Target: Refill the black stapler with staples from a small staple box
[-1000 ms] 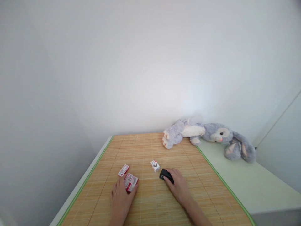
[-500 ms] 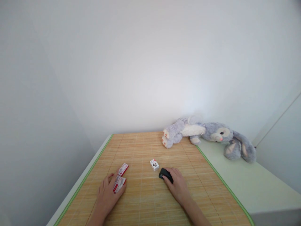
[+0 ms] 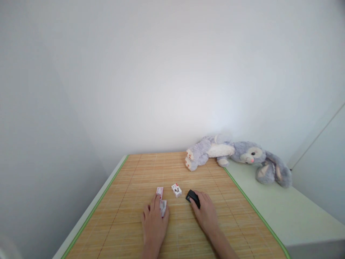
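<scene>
My left hand (image 3: 154,226) lies flat on the bamboo mat (image 3: 126,216), fingers stretched forward. A small red and white box (image 3: 163,208) sits between its thumb and index finger. A second red and white box (image 3: 160,191) lies at the fingertips. My right hand (image 3: 207,214) curls over the near end of a small black object (image 3: 193,196). A little white box with a dark print (image 3: 176,190) stands between the two hands, touching neither.
A grey and white plush rabbit (image 3: 237,156) lies at the far right, half on the mat and half on the pale green tabletop (image 3: 283,212). White walls close the far and left sides. The mat's green edge (image 3: 99,201) runs along the left.
My left hand has slid from the mat's left side toward the middle, bringing the red and white boxes along. The right hand has stayed on the black object.
</scene>
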Demonstrator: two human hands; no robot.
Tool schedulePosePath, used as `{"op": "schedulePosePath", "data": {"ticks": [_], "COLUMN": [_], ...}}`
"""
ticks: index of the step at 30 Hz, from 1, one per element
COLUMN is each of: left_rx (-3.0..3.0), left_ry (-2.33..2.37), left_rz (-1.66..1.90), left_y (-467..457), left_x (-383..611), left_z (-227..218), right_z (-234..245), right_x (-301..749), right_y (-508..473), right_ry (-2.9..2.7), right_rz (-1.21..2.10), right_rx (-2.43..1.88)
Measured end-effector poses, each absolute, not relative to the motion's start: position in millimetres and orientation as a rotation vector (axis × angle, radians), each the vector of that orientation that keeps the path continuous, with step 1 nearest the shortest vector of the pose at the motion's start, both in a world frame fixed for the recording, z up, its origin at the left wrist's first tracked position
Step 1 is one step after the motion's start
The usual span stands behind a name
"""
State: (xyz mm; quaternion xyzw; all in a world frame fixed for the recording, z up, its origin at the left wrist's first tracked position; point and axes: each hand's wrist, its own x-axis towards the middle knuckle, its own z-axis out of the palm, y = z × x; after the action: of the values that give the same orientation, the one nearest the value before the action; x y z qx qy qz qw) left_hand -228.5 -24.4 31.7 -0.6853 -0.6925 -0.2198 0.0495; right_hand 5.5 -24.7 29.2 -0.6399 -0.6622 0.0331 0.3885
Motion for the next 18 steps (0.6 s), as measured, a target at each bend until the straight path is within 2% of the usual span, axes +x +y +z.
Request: {"op": "schedulePosePath", "data": {"ticks": [9,18], "left_rx": [-2.124,-2.328], "left_ry": [-1.970,-1.840], "left_rz": [-0.523,-0.650], "left_y": [-31,-17], "left_x": [-150,-175], "left_z": [27,28], "right_z": [28,25], "right_x": [5,7], "right_y": [-24,-24], "right_ry": [-1.702,-1.656], "right_rz": [0.033,0.088], "right_rx": [-1.622,-1.586]}}
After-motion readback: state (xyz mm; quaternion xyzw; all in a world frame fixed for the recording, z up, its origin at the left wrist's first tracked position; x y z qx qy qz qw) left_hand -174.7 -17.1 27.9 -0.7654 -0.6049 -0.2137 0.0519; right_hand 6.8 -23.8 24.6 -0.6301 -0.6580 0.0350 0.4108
